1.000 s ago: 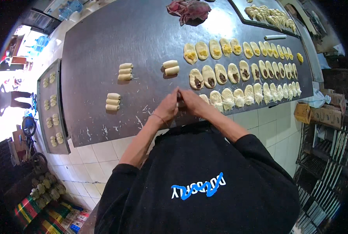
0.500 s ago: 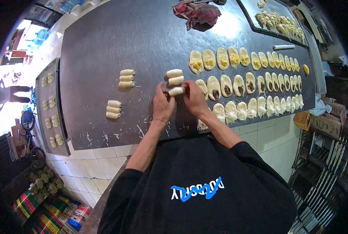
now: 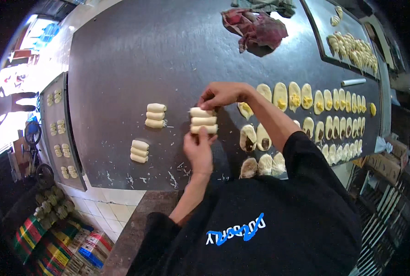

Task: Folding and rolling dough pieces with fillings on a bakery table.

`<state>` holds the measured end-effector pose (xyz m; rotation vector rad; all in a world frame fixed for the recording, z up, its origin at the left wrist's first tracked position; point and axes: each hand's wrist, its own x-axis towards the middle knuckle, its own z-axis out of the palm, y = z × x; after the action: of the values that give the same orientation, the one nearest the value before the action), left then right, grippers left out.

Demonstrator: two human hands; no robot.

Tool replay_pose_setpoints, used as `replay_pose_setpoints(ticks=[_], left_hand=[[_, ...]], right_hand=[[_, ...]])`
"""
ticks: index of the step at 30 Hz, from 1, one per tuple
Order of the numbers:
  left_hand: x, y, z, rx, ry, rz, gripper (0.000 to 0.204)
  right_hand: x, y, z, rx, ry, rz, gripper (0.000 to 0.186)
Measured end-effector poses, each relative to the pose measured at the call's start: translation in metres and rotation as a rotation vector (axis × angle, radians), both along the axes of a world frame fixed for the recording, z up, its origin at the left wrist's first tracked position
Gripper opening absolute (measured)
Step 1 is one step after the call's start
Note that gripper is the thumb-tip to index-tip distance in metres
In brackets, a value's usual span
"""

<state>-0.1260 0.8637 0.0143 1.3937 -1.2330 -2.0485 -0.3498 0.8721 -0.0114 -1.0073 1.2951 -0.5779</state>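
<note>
Three short rolls of pale dough (image 3: 203, 121) lie side by side, touching, on the dark table. From the far side my right hand (image 3: 221, 95) reaches across with bent fingers on the farthest roll. My left hand (image 3: 199, 149) presses its fingers against the nearest roll, so the trio sits between both hands. To the left are two more groups of dough rolls, one farther (image 3: 156, 116) and one nearer (image 3: 139, 157). Flat dough ovals stand in rows on the right, with yellow filling (image 3: 294, 89), dark filling (image 3: 263, 131) or pale shreds (image 3: 265, 162); my right arm hides some.
A tray (image 3: 74, 124) of rolls adjoins the table's left edge. At the far right lies another tray (image 3: 323, 51) with shaped dough pieces, near a white rod (image 3: 353, 82). A reddish cloth (image 3: 264, 33) rests at the back. A person (image 3: 14, 103) stands far left, behind a bicycle (image 3: 32, 133).
The third roll now lies against the other two. My right hand has gone from its right end to the trio's far side; my left hand has moved to the near side. The view has shifted.
</note>
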Motion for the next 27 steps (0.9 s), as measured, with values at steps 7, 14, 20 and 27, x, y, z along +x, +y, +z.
replay_pose_setpoints(ticks=[7, 14, 20, 27], left_hand=[[0.03, -0.066, -0.011, 0.02, -0.438, -0.462, 0.052], [0.034, -0.091, -0.028, -0.198, -0.515, -0.639, 0.047], [0.01, -0.076, -0.063, -0.959, 0.185, -0.563, 0.048], [0.028, -0.098, -0.002, -1.329, -0.115, -0.536, 0.054]], right_hand=[[0.063, -0.02, 0.003, -0.125, 0.573, -0.143, 0.026], [0.122, 0.026, -0.001, -0.188, 0.705, -0.473, 0.039], [0.231, 0.007, -0.088, -0.562, 0.286, -1.494, 0.058], [0.186, 0.08, -0.01, -0.33, 0.614, -1.538, 0.045]])
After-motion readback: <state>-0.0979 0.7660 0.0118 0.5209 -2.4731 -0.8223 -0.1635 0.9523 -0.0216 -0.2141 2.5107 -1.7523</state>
